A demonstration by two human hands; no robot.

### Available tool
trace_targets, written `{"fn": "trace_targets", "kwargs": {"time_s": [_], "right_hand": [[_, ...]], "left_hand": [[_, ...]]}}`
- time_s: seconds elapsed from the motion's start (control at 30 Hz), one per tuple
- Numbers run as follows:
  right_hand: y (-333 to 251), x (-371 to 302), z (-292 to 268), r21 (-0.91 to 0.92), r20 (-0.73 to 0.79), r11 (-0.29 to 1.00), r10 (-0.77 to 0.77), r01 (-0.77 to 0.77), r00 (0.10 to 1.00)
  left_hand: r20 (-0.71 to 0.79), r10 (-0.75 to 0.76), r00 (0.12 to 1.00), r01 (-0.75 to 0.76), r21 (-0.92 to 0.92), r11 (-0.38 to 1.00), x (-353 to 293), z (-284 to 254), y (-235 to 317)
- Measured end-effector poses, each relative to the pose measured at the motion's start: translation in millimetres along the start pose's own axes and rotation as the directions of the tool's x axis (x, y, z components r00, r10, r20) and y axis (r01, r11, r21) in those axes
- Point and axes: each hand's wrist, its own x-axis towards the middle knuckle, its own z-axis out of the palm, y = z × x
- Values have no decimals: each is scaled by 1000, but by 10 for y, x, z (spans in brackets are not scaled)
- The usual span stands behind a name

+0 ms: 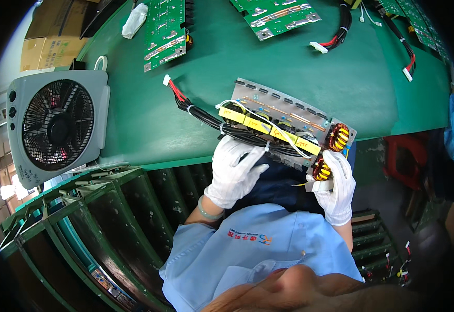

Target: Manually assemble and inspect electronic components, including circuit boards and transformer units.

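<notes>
A circuit board assembly (289,112) with a grey metal plate lies tilted over the table's near edge. Yellow-taped parts (258,125) run along it, and copper-wound ring coils (338,138) sit at its right end. My right hand (339,187), in a white glove, grips that end by the lower coil; a small pale piece shows under its fingers, its kind unclear. My left hand (234,169), also gloved, is against the black cable bundle (206,118), thumb and index finger apart; its other fingertips are partly hidden. The bundle ends in red wires and a white connector (166,80) at left.
Green circuit boards (167,34) lie across the far side of the green table (149,114), with cable harnesses (336,36) at right. A grey box fan (58,130) stands at left, cardboard boxes (53,39) behind it. A green metal rack (112,208) is below left.
</notes>
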Motion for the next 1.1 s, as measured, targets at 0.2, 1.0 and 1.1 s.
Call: {"fn": "trace_targets", "kwargs": {"time_s": [0.2, 1.0, 1.1], "right_hand": [[-4, 17, -10, 23, -7, 1000, 13, -13, 1000], [-28, -29, -3, -112, -16, 993, 41, -42, 999], [-65, 19, -24, -70, -8, 995, 65, -65, 998]], "left_hand": [[-20, -30, 999, 31, 40, 999, -33, 67, 50], [-272, 44, 961, -124, -286, 950, -171, -51, -242], [-373, -46, 927, 54, 12, 998, -74, -293, -228]]}}
